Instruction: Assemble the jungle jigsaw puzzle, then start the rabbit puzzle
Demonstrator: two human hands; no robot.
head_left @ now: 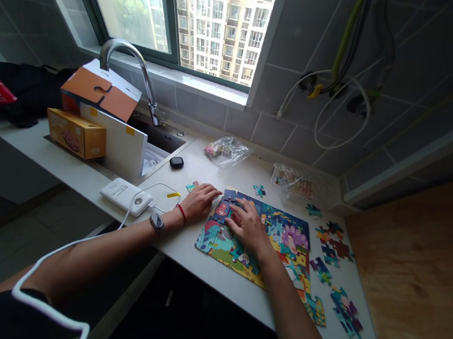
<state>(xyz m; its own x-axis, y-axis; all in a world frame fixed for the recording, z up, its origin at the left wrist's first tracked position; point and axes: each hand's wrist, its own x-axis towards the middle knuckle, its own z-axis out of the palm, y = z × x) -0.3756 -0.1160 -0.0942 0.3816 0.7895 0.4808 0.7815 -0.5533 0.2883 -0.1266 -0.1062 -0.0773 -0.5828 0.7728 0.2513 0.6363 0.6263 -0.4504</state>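
My left arm (97,253) reaches in long from the lower left, nearly level, with the left wrist (170,218) straight. Left hand (200,203) lies palm down, fingers together and extended. My right arm (292,308) rises from the bottom edge. Right hand (248,226) is also palm down, its fingers (235,214) slightly spread and curved. The two hands sit just beside each other, apparently not touching.

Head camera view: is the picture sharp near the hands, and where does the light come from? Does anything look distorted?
Head view: daylight enters through the window, the brightest area; the left hand and right hand look fairly sharp, without strong blur; the wide lens stretches and tilts the counter; the lower corners fall dark.
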